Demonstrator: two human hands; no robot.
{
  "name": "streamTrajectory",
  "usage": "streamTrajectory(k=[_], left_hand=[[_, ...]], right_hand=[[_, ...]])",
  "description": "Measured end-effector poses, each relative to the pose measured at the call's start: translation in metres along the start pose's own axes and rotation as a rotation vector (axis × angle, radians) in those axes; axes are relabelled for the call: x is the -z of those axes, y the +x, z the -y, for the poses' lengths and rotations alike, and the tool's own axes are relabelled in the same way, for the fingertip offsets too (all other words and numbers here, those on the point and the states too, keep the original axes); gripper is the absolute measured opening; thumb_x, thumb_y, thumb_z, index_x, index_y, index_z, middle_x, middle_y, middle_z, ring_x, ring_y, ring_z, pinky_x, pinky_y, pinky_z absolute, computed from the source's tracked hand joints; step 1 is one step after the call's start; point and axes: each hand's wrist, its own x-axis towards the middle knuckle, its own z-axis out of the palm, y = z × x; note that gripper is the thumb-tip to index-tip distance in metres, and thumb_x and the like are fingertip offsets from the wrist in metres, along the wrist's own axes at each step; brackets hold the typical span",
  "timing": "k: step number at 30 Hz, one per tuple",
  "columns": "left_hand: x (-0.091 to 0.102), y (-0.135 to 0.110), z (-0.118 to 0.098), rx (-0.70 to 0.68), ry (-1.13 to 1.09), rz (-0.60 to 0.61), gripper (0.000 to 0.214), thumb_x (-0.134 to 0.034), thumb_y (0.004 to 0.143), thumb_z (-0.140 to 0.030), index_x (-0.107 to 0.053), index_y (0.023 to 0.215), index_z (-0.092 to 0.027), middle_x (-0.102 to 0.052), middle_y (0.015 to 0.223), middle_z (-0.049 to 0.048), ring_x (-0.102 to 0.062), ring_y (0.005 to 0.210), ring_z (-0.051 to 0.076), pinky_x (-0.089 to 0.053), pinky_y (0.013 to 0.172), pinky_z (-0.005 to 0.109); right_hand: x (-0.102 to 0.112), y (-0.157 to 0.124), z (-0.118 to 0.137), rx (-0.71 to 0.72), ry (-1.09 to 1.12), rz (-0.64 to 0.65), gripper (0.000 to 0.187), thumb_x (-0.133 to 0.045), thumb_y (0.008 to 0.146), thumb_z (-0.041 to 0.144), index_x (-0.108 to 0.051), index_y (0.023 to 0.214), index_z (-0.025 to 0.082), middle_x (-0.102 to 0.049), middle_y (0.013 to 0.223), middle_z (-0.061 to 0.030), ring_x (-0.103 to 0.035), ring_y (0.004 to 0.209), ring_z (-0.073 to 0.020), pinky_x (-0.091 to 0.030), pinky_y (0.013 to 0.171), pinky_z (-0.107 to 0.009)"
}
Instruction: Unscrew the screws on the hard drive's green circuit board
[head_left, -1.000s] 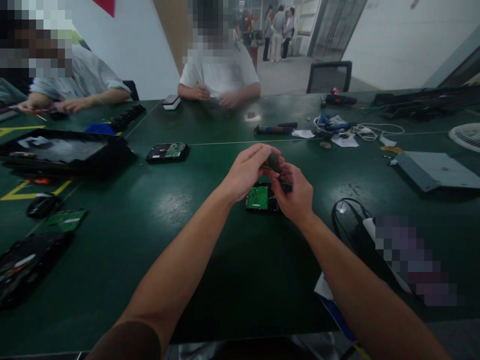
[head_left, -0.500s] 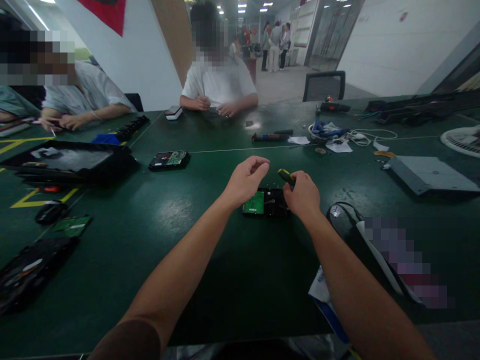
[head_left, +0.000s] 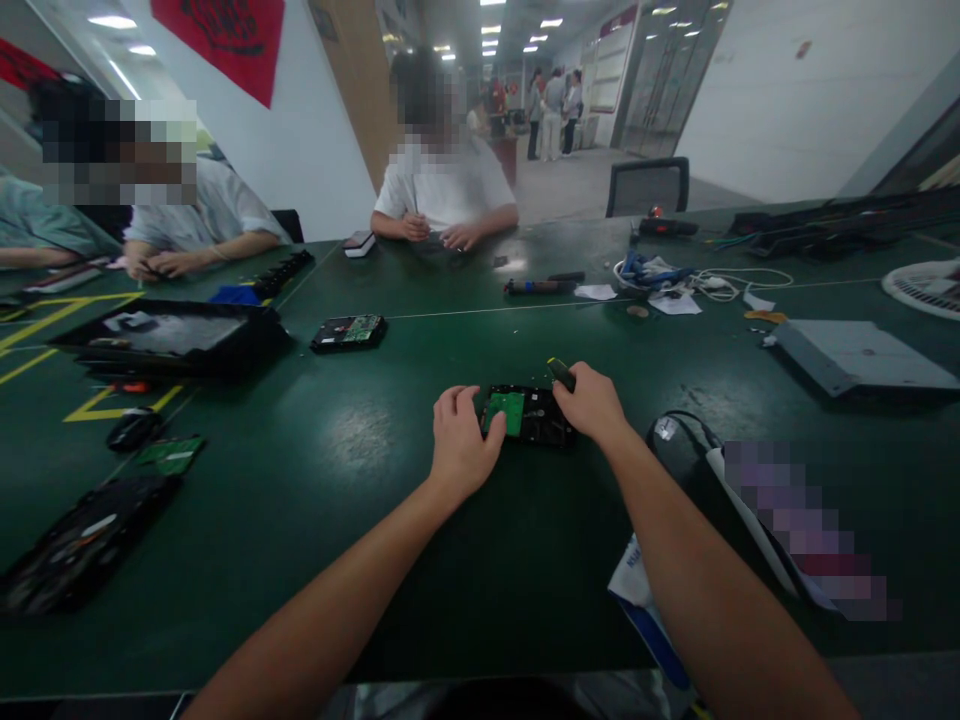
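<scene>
A black hard drive (head_left: 534, 418) with a green circuit board on its left part lies flat on the dark green table (head_left: 375, 500) in front of me. My left hand (head_left: 461, 445) rests on the table with fingers spread, thumb touching the drive's left edge. My right hand (head_left: 592, 405) is closed round a screwdriver (head_left: 561, 373) with a dark and yellow handle, held over the drive's right end. The screwdriver's tip is hidden behind my fingers.
A second hard drive (head_left: 349, 332) lies further back left. A black tray (head_left: 169, 335), a mouse (head_left: 133, 429) and a loose green board (head_left: 171, 455) are at left. Cables and papers (head_left: 667, 275) lie at the back, a grey panel (head_left: 855, 355) at right. Two people sit across the table.
Both hands have come down from above the drive. My left hand let go of the screwdriver, opened and settled against the drive. My right hand lowered the screwdriver onto the drive.
</scene>
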Motion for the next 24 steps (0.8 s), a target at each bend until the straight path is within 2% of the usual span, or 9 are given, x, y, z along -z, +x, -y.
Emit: streamTrajectory(k=[4, 7, 9, 11, 14, 17, 21, 24], left_hand=[[-0.001, -0.031, -0.007, 0.027, 0.079, 0.045, 0.076, -0.061, 0.094, -0.056, -0.041, 0.151, -0.011, -0.041, 0.153, 0.0249, -0.038, 0.148, 0.042, -0.037, 0.120, 0.060], [-0.001, -0.037, -0.014, 0.037, 0.113, 0.051, 0.093, -0.063, 0.089, -0.068, -0.034, 0.156, -0.010, -0.033, 0.160, 0.0275, -0.031, 0.153, 0.047, -0.031, 0.122, 0.065], [-0.001, -0.039, -0.015, -0.012, 0.150, 0.051, 0.100, -0.065, 0.085, -0.073, -0.034, 0.157, -0.010, -0.029, 0.164, 0.0283, -0.026, 0.155, 0.049, -0.026, 0.124, 0.068], [-0.003, -0.041, -0.015, -0.091, 0.182, 0.072, 0.106, -0.067, 0.081, -0.076, -0.036, 0.156, -0.010, -0.028, 0.165, 0.0289, -0.023, 0.156, 0.049, -0.022, 0.125, 0.069], [-0.008, -0.044, -0.017, -0.197, 0.199, 0.117, 0.113, -0.070, 0.076, -0.080, -0.037, 0.157, -0.010, -0.034, 0.163, 0.0287, -0.024, 0.157, 0.048, -0.017, 0.128, 0.068], [-0.015, -0.042, -0.022, -0.222, 0.206, 0.133, 0.111, -0.070, 0.077, -0.079, -0.037, 0.158, -0.011, -0.036, 0.163, 0.0274, -0.026, 0.156, 0.048, -0.019, 0.128, 0.068], [-0.020, -0.038, -0.025, -0.197, 0.206, 0.134, 0.100, -0.069, 0.083, -0.071, -0.038, 0.158, -0.012, -0.038, 0.162, 0.0272, -0.028, 0.155, 0.047, -0.022, 0.126, 0.070], [-0.020, -0.035, -0.023, -0.190, 0.206, 0.126, 0.093, -0.069, 0.084, -0.062, -0.038, 0.158, -0.013, -0.038, 0.162, 0.0259, -0.029, 0.155, 0.047, -0.021, 0.126, 0.069]], right_hand=[[-0.003, -0.005, 0.007, 0.022, 0.036, 0.050, 0.020, -0.056, 0.095, 0.034, -0.064, 0.103, 0.018, -0.075, 0.098, -0.0154, -0.072, 0.089, -0.0301, -0.050, 0.074, -0.037], [-0.004, -0.007, 0.008, 0.007, 0.093, 0.092, 0.026, -0.055, 0.098, 0.036, -0.062, 0.116, 0.018, -0.076, 0.098, -0.0136, -0.073, 0.081, -0.0264, -0.051, 0.071, -0.035], [-0.002, -0.006, 0.006, -0.032, 0.069, 0.047, 0.036, -0.051, 0.100, 0.034, -0.056, 0.132, 0.018, -0.076, 0.099, -0.0142, -0.073, 0.080, -0.0276, -0.052, 0.071, -0.037], [0.000, -0.004, 0.002, -0.078, -0.001, -0.049, 0.041, -0.048, 0.099, 0.028, -0.052, 0.138, 0.018, -0.075, 0.101, -0.0162, -0.074, 0.087, -0.0315, -0.052, 0.077, -0.041], [0.000, 0.000, -0.003, -0.081, -0.054, -0.160, 0.033, -0.050, 0.095, 0.023, -0.058, 0.127, 0.018, -0.073, 0.109, -0.0175, -0.072, 0.097, -0.0326, -0.052, 0.082, -0.042], [-0.007, 0.002, -0.003, -0.042, -0.061, -0.193, 0.026, -0.054, 0.094, 0.031, -0.060, 0.116, 0.019, -0.070, 0.115, -0.0170, -0.071, 0.099, -0.0316, -0.052, 0.082, -0.041], [-0.015, 0.001, 0.000, -0.074, -0.137, -0.102, 0.023, -0.055, 0.098, 0.039, -0.062, 0.115, 0.024, -0.074, 0.107, -0.0135, -0.071, 0.094, -0.0323, -0.051, 0.076, -0.042], [-0.020, 0.000, 0.000, -0.009, -0.189, -0.064, 0.021, -0.053, 0.101, 0.039, -0.064, 0.114, 0.026, -0.075, 0.107, -0.0116, -0.071, 0.091, -0.0304, -0.049, 0.073, -0.040]])
